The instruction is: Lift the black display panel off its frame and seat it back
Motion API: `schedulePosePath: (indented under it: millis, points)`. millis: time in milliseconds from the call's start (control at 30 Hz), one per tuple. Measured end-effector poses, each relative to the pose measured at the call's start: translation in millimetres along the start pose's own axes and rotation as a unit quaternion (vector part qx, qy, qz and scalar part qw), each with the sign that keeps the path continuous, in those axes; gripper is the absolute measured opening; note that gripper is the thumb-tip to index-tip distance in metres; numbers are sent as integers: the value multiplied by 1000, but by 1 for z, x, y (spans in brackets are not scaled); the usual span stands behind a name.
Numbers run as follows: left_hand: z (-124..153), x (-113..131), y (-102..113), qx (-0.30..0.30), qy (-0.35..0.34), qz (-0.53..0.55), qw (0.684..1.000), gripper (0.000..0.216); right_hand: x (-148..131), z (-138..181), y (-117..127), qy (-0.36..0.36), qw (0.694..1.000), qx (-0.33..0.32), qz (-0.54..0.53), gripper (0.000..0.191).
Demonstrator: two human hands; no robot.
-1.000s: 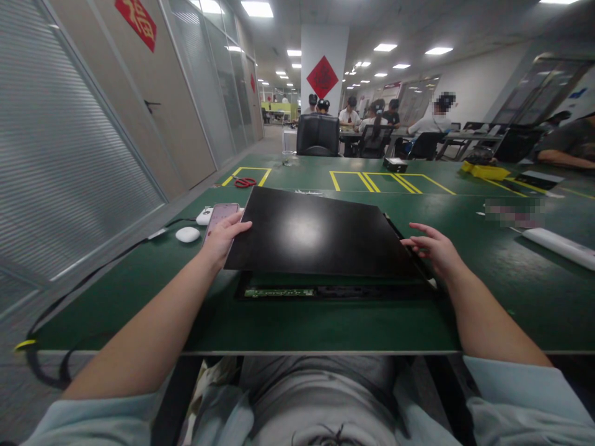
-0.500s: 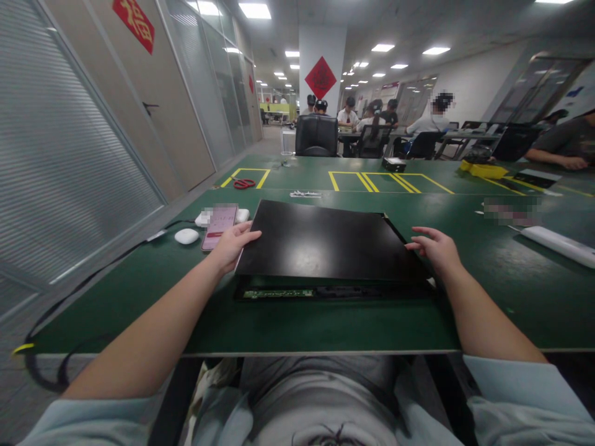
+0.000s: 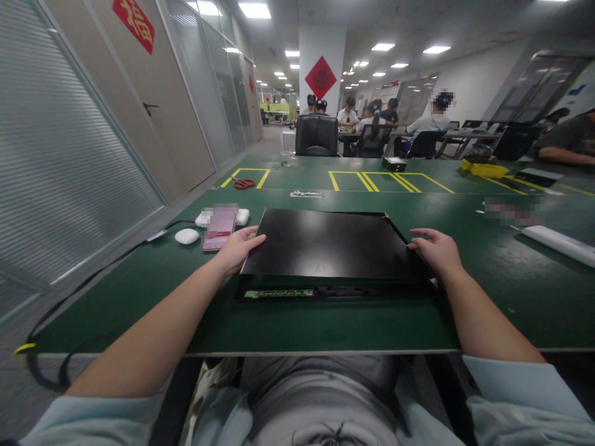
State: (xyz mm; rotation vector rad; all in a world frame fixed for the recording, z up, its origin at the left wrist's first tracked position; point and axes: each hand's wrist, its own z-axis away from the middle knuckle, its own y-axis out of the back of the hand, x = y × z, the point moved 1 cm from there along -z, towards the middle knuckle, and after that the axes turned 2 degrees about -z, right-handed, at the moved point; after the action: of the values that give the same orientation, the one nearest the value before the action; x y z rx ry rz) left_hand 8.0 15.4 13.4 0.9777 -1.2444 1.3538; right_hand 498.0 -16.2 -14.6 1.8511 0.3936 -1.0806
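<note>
A glossy black flat display panel [image 3: 325,243] lies slightly askew over a black frame [image 3: 385,290], near the table's front. Along the frame's near side a green circuit board strip [image 3: 279,293] is exposed. My left hand [image 3: 238,249] grips the panel's left edge, thumb on top and the other fingers at or below the edge, partly hidden. At the right edge is my right hand [image 3: 437,251], its fingers apart, with a fingertip at or touching the rim. Most of the frame is hidden under the panel.
Left of the panel are a phone [image 3: 219,229] and a white rounded case [image 3: 186,236]. Red-handled scissors [image 3: 244,183] and a small white strip [image 3: 305,194] lie farther back. A long white object [image 3: 560,246] is at right. People sit beyond the green table [image 3: 344,328].
The panel's raised left side has come down and shifted slightly right, with my left hand following it. My right hand has barely moved.
</note>
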Motion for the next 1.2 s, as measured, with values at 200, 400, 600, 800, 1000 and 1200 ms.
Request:
schedulePosePath:
  millis: [200, 400, 600, 800, 1000, 1200]
  points:
    - [0, 2, -2, 24, 5, 0, 1000, 32, -11, 5, 2, 8, 999, -5, 48, 40]
    - [-1, 1, -1, 39, 11, 0, 999, 40, -17, 8, 3, 12, 998, 2, 60, 36]
    - [-2, -1, -1, 25, 12, 5, 1000, 38, -15, 10, 2, 4, 999, -3, -41, 28]
    - [-4, -3, 1, 10, 13, 8, 1000, 44, -4, 3, 3, 21, 999, 29, 24, 23]
    - [-6, -5, 3, 12, 17, 6, 1000, 56, 7, -6, -5, -3, 995, -58, 78, 22]
    - [-6, -5, 0, 36, 29, 1, 999, 53, 4, -9, -9, 41, 979, -112, 167, 30]
